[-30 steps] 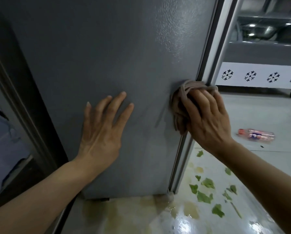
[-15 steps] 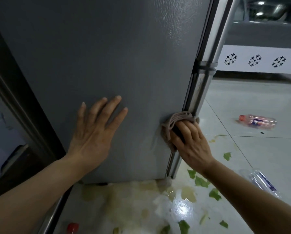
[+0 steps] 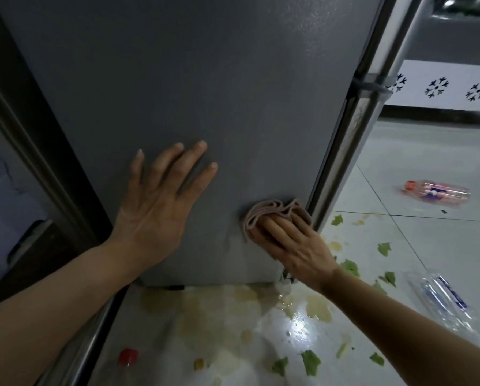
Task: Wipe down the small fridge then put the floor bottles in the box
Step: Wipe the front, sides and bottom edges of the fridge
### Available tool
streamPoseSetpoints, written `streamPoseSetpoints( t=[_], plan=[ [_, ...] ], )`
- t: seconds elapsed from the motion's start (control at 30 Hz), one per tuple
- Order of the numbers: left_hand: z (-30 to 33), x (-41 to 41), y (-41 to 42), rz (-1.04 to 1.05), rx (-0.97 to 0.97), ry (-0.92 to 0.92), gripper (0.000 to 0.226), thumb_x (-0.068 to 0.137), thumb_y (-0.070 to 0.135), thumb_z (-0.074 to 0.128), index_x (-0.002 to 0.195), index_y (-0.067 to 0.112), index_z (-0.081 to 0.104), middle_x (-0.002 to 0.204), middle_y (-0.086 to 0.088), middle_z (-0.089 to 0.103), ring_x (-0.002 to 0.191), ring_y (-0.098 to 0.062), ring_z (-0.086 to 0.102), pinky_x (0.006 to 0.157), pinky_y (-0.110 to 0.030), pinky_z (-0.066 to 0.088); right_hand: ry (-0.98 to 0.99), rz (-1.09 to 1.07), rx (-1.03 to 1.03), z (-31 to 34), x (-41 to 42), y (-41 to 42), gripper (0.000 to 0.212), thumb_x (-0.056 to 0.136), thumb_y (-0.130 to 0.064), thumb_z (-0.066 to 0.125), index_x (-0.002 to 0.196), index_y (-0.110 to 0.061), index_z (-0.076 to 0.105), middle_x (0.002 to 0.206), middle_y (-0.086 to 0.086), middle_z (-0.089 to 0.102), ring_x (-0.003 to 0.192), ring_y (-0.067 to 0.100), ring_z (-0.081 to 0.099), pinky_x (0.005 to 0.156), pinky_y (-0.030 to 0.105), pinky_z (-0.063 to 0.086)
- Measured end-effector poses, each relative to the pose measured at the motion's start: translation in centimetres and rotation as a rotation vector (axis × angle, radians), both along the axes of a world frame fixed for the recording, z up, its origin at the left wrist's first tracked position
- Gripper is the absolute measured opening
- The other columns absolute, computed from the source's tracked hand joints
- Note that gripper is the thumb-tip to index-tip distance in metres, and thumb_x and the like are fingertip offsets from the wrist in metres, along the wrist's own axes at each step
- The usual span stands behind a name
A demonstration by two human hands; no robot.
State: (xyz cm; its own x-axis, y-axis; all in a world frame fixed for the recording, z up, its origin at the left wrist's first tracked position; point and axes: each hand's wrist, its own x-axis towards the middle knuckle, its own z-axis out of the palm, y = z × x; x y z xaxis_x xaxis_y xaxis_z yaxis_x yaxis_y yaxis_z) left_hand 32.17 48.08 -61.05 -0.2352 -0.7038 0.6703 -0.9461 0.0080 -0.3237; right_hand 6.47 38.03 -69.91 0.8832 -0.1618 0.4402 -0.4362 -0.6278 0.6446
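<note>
Both hands are on the fridge's grey side panel (image 3: 205,79), the biggest thing in my view. My left hand (image 3: 161,207) lies flat on it with the fingers spread apart and nothing under them. My right hand (image 3: 294,246) presses a bunched pinkish cloth (image 3: 266,213) against the panel low down, right beside the fridge's front corner edge (image 3: 353,151); its fingers are curled over the cloth and hold it to the metal.

Below the fridge I see the pale tiled floor (image 3: 442,235), wet and stained with yellowish patches, with torn green leaf scraps (image 3: 311,360) scattered across it. On the far right stands a white panel with dark snowflake marks (image 3: 439,84).

A clear plastic bottle with a blue label (image 3: 442,299) lies on the floor just beyond my right forearm. A second bottle with a red cap (image 3: 439,190) lies on its side farther off, well apart from the fridge. Near the bottom edge I can make out a small red cap (image 3: 128,355).
</note>
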Motion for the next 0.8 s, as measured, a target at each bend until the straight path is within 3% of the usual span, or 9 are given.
streamPoseSetpoints(
  t=[0.13, 0.23, 0.3, 0.37, 0.47, 0.57, 0.8],
  plan=[
    [-0.6, 1.8, 1.0, 0.028, 0.007, -0.023, 0.075, 0.070, 0.006, 0.068, 0.139, 0.016, 0.040, 0.150, -0.008, 0.021, 0.132, -0.032, 0.026, 0.103, -0.061, 0.021, -0.204, 0.081, -0.024, 4.3, 2.0, -1.5, 0.051, 0.094, -0.011, 0.036, 0.144, -0.019, 0.032, 0.145, 0.008, 0.029, 0.135, 0.027, 0.030, 0.112, 0.051, 0.022],
    [-1.2, 3.8, 1.9, 0.058, -0.003, -0.035, 0.069, 0.076, 0.009, 0.058, 0.140, 0.017, 0.036, 0.151, -0.008, 0.021, 0.131, -0.033, 0.027, 0.104, -0.062, 0.021, -0.449, 0.056, -0.020, 6.5, 4.8, -1.7, 0.061, 0.084, -0.015, 0.052, 0.143, -0.021, 0.036, 0.145, 0.007, 0.028, 0.137, 0.026, 0.022, 0.113, 0.054, 0.016],
    [-1.4, 4.9, 2.2, 0.068, -0.007, -0.050, 0.067, 0.078, 0.010, 0.054, 0.142, 0.018, 0.034, 0.152, -0.005, 0.021, 0.131, -0.032, 0.028, 0.104, -0.061, 0.022, -0.500, 0.013, 0.023, 5.6, 6.2, -0.9, 0.067, 0.081, -0.015, 0.056, 0.143, -0.022, 0.034, 0.147, 0.007, 0.025, 0.139, 0.026, 0.018, 0.113, 0.056, 0.012],
    [-1.3, 5.5, 2.3, 0.056, 0.004, -0.076, 0.066, 0.082, 0.012, 0.056, 0.143, 0.020, 0.033, 0.153, -0.003, 0.020, 0.133, -0.030, 0.028, 0.103, -0.061, 0.023, -0.347, 0.011, 0.039, 3.4, 6.5, -0.2, 0.069, 0.080, -0.014, 0.052, 0.144, -0.023, 0.030, 0.149, 0.005, 0.024, 0.139, 0.026, 0.021, 0.109, 0.056, 0.015],
    [-1.2, 5.7, 2.4, 0.044, 0.043, -0.078, 0.075, 0.076, 0.015, 0.070, 0.142, 0.020, 0.036, 0.154, -0.001, 0.019, 0.134, -0.028, 0.028, 0.104, -0.061, 0.025, 0.071, 0.047, 0.008, 1.3, 6.7, 0.8, 0.075, 0.076, -0.014, 0.057, 0.146, -0.024, 0.029, 0.151, 0.000, 0.035, 0.137, 0.022, 0.034, 0.108, 0.050, 0.018],
    [-1.0, 5.9, 3.1, 0.037, 0.052, -0.034, 0.075, 0.071, 0.014, 0.074, 0.138, 0.016, 0.042, 0.153, -0.003, 0.028, 0.132, -0.030, 0.031, 0.104, -0.059, 0.026, 0.191, 0.105, -0.041, 3.0, 7.2, 0.8, 0.074, 0.071, -0.014, 0.058, 0.141, -0.025, 0.036, 0.146, -0.003, 0.043, 0.133, 0.019, 0.044, 0.112, 0.046, 0.016],
    [-1.0, 9.6, 5.7, 0.094, 0.045, 0.044, 0.066, 0.070, 0.003, 0.054, 0.135, 0.007, 0.044, 0.150, -0.012, 0.028, 0.127, -0.036, 0.032, 0.100, -0.059, 0.027, -0.293, 0.100, 0.028, 7.7, 12.0, 0.8, 0.056, 0.091, -0.016, 0.032, 0.147, -0.021, 0.031, 0.153, 0.001, 0.022, 0.143, 0.021, 0.015, 0.116, 0.049, 0.005]
  ],
)
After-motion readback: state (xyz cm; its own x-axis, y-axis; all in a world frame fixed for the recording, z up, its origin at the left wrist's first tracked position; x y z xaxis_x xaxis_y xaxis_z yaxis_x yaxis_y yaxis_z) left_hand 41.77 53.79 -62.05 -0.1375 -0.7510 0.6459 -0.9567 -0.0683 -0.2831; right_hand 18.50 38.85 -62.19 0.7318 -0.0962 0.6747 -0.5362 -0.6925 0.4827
